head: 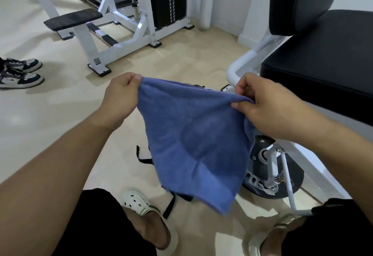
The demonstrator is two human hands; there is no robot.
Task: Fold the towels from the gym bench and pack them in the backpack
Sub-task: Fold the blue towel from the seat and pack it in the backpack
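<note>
Both hands pinch the blue towel's point(191, 140) top corners: left hand point(119, 98) at nine o'clock, right hand point(268, 106) at three. Keep the edge taut, match the corners squarely, then fold over the backpack straps point(144, 156) at six.

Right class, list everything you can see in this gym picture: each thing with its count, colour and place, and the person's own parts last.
towel: one, blue, held up in mid-air at centre, hanging down.
backpack: one, black, on the floor behind the towel, mostly hidden; only straps and an edge show.
padded seat: one, black on a white frame, right side.
weight machine: one, white frame with a black weight stack, top centre.
sneakers: one pair, white and dark, far left on the floor.
clogs: two, white, on the person's feet at the bottom.
left hand: one, pinches the towel's top left corner.
right hand: one, pinches the towel's top right corner.
</note>
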